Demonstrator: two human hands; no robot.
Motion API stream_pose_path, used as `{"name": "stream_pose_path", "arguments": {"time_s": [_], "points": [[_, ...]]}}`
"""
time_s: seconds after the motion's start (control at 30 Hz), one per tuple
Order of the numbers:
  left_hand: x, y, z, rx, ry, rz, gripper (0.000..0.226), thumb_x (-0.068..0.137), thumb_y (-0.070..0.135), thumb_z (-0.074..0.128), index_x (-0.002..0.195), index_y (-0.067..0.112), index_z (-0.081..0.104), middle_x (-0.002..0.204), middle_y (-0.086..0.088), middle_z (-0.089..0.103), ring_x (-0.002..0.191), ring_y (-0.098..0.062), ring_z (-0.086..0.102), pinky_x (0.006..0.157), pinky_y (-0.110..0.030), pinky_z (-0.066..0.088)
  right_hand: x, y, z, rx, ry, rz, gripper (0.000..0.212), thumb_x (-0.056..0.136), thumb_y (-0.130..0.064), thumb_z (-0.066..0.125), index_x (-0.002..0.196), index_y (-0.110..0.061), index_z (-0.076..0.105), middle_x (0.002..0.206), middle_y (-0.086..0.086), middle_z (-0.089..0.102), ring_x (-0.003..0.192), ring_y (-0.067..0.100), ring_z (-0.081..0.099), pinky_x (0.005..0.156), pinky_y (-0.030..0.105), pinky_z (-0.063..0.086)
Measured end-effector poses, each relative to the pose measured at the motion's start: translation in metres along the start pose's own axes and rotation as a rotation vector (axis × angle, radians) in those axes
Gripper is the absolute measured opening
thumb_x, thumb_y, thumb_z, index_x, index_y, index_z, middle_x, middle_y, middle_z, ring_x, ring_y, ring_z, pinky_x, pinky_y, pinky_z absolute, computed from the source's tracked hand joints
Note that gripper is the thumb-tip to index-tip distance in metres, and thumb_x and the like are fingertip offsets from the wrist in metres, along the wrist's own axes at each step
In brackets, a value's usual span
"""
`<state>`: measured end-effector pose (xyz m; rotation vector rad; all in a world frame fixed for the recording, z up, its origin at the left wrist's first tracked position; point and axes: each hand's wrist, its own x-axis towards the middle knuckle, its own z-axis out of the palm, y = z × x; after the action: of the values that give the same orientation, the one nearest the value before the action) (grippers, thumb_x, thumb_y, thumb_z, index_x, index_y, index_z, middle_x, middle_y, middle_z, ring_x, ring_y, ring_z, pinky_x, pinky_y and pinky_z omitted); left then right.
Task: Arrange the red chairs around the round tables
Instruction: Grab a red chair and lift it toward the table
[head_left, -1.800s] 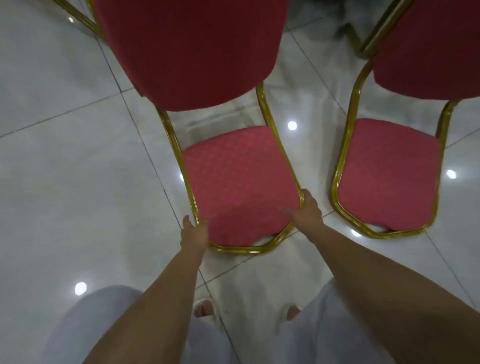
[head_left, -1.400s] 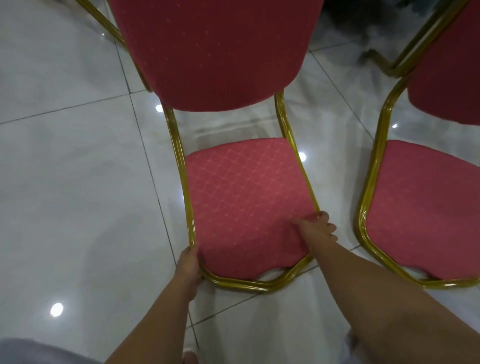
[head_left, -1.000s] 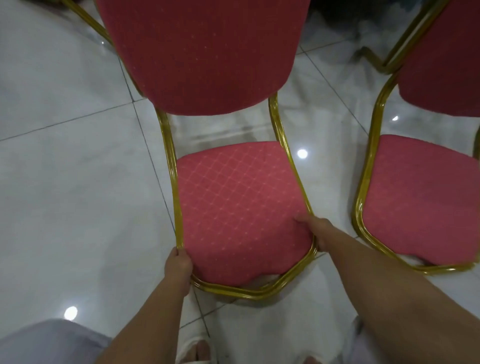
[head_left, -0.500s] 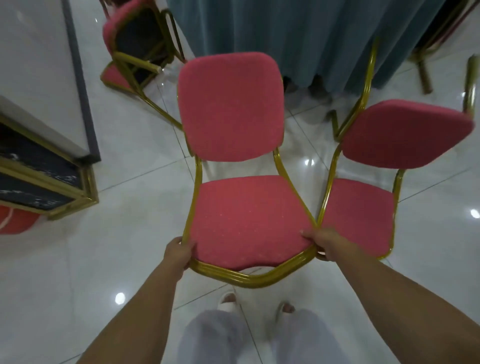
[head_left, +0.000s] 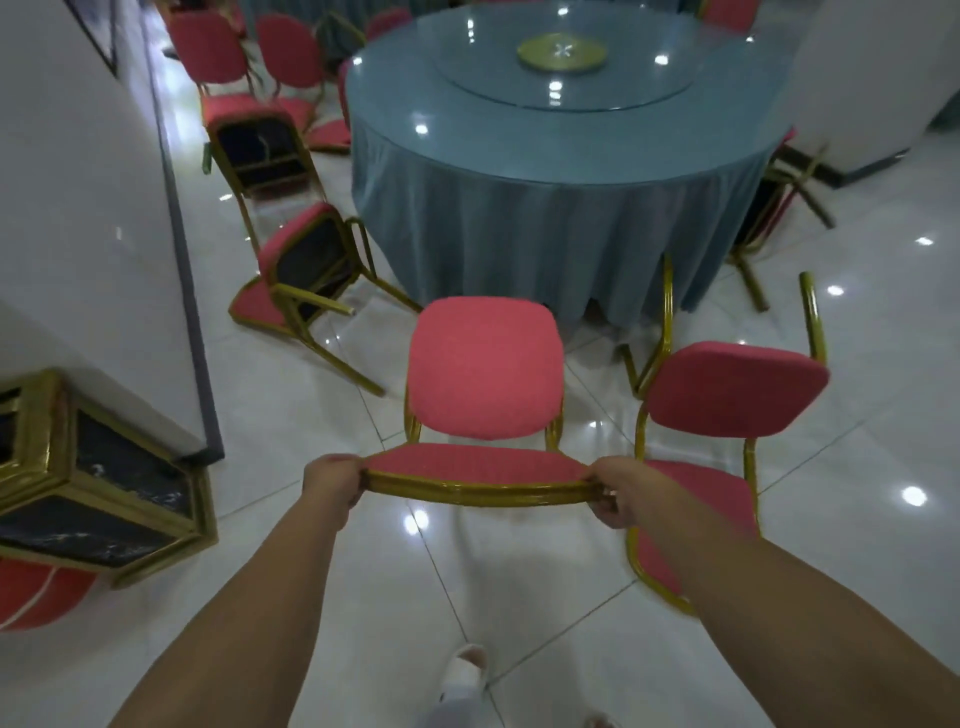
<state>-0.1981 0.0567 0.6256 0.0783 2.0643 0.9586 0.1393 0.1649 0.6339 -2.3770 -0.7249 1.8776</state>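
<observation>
The left hand (head_left: 332, 480) is gripping the gold seat frame of the red chair (head_left: 483, 374) at its left front corner, while the right hand (head_left: 618, 491) is gripping the right corner. The backrest is facing the round, blue-draped table (head_left: 545, 223). A second red chair (head_left: 727, 395) is sitting just beside it on the right, and a toppled chair (head_left: 306, 270) is lying on the floor (head_left: 519, 597) to the left.

Red padded gold-framed chair (head_left: 480, 374) faces the round counter draped in blue-grey cloth (head_left: 545, 218), with bare glossy white tile floor (head_left: 337, 415) between. Right: red chair lying on its back (head_left: 727, 389) sits just beside the right hand (head_left: 618, 491) and blocks that side. Left: tipped red chair with black underside (head_left: 306, 265) and white wall (head_left: 78, 234) narrow the lane.
</observation>
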Motion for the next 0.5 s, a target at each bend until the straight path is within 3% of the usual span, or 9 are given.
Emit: {"name": "stream_pose_path", "arguments": {"time_s": [0.13, 0.23, 0.3, 0.37, 0.43, 0.5], "points": [[0.024, 0.050, -0.004, 0.033, -0.004, 0.069, 0.016, 0.084, 0.018, 0.069, 0.082, 0.002, 0.063, 0.071, -0.017, 0.058, 0.062, -0.026, 0.054, 0.061, -0.033, 0.045, -0.020, -0.028, 0.015, 0.081, 0.033, -0.034, 0.020, 0.089, -0.011, 0.060, 0.071, -0.008, 0.054, 0.051, 0.005, 0.049, 0.041, 0.010, 0.037, 0.039, 0.018, 0.040], [0.033, 0.076, -0.003, 0.101, -0.047, 0.096, 0.026, 0.084, 0.023, 0.069, 0.090, 0.000, 0.061, 0.077, -0.018, 0.059, 0.062, -0.027, 0.054, 0.058, -0.031, 0.045, -0.035, -0.040, 0.021, 0.132, 0.075, -0.078, 0.017, 0.088, -0.016, 0.059, 0.073, -0.010, 0.053, 0.047, 0.002, 0.052, 0.043, 0.011, 0.043, 0.045, 0.023, 0.048], [0.035, 0.091, 0.001, 0.199, -0.100, 0.134, 0.030, 0.087, 0.026, 0.064, 0.099, 0.000, 0.060, 0.081, -0.017, 0.056, 0.064, -0.026, 0.051, 0.061, -0.032, 0.046, -0.042, -0.048, 0.020, 0.100, 0.078, -0.142, 0.015, 0.086, -0.024, 0.061, 0.088, -0.011, 0.054, 0.077, 0.007, 0.057, 0.067, 0.020, 0.056, 0.053, 0.034, 0.054], [0.030, 0.106, 0.009, 0.310, -0.151, 0.197, 0.032, 0.090, 0.028, 0.057, 0.106, 0.000, 0.058, 0.083, -0.014, 0.053, 0.070, -0.025, 0.050, 0.070, -0.035, 0.045, -0.046, -0.054, 0.015, 0.015, 0.137, -0.224, 0.028, 0.084, -0.035, 0.064, 0.095, -0.013, 0.051, 0.098, 0.009, 0.050, 0.086, 0.030, 0.054, 0.056, 0.041, 0.053], [0.022, 0.120, 0.022, 0.379, -0.219, 0.306, 0.044, 0.092, 0.030, 0.055, 0.124, 0.001, 0.053, 0.105, -0.015, 0.057, 0.094, -0.030, 0.056, 0.088, -0.040, 0.048, -0.046, -0.058, 0.011, -0.045, 0.168, -0.309, 0.038, 0.083, -0.038, 0.065, 0.108, -0.013, 0.054, 0.113, 0.009, 0.051, 0.100, 0.033, 0.052, 0.067, 0.046, 0.052], [0.005, 0.132, 0.036, 0.428, -0.249, 0.419, 0.057, 0.088, 0.041, 0.057, 0.136, 0.013, 0.045, 0.125, -0.015, 0.056, 0.111, -0.035, 0.055, 0.098, -0.045, 0.048, -0.042, -0.054, 0.006, -0.109, 0.211, -0.400, 0.053, 0.086, -0.039, 0.064, 0.130, -0.012, 0.053, 0.132, 0.012, 0.051, 0.115, 0.035, 0.051, 0.089, 0.050, 0.051]]}}
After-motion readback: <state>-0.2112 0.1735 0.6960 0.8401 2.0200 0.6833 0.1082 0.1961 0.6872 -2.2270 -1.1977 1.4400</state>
